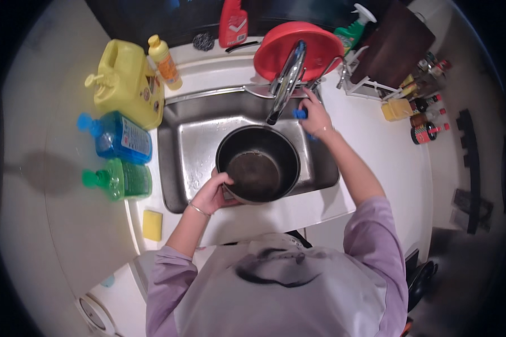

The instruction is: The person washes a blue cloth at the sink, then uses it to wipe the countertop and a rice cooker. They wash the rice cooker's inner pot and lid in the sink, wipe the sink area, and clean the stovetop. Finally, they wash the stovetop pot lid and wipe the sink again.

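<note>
My left hand grips the near-left rim of a dark cooking pot, its thumb over the edge. The pot is held over a stainless steel sink, tilted so its inside shows; the inner bottom looks wet. My right hand is closed around a blue object, perhaps a handle, mostly hidden by the fingers. Its index finger points out towards the base of the chrome faucet; whether it touches is unclear. The spout ends just beyond the pot's far rim, with no water visibly running.
Left of the sink stand a yellow jug, a blue bottle, a green bottle and a yellow sponge. A red plastic basin leans behind the faucet. On the right are a rack with a dark board and several sauce bottles.
</note>
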A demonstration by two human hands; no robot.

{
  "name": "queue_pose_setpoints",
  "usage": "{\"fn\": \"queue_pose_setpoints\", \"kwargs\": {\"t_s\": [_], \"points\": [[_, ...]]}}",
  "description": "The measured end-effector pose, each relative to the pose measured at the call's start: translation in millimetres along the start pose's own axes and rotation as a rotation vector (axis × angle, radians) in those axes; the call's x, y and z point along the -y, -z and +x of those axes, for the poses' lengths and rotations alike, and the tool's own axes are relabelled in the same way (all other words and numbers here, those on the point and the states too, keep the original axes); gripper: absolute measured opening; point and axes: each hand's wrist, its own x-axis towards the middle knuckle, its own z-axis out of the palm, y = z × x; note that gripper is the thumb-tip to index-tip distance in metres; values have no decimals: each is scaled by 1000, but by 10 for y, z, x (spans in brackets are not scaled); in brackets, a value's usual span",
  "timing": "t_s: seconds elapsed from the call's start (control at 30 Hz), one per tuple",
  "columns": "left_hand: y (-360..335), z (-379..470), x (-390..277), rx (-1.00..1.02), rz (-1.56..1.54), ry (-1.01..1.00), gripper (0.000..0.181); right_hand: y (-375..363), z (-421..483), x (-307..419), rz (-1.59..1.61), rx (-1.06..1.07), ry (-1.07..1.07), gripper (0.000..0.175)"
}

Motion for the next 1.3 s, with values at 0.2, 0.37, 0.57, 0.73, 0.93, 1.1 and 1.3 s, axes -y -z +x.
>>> {"fn": "queue_pose_setpoints", "kwargs": {"t_s": [0.2,0.37,0.57,0.73,0.93,1.1,1.3], "points": [[-52,165,10,-56,-103,-10,33,-188,761,-435,-775,288,108,27],[-180,231,59,1,-195,-75,34,-372,741,-625,-651,321,82,34],[-445,181,95,-13,-139,-56,47,-373,496,-477,-28,55,17,37],[-505,163,49,-80,-83,78,64,-173,-21,282,394,30,478,35],[-622,183,-162,-146,163,89,57,-551,-42,419,130,319,977,33],[-673,195,-252,-274,228,156,65,-869,-68,367,111,248,1204,23],[-604,345,-242,-228,170,-64,60,-849,-311,307,-238,661,997,18]]}}
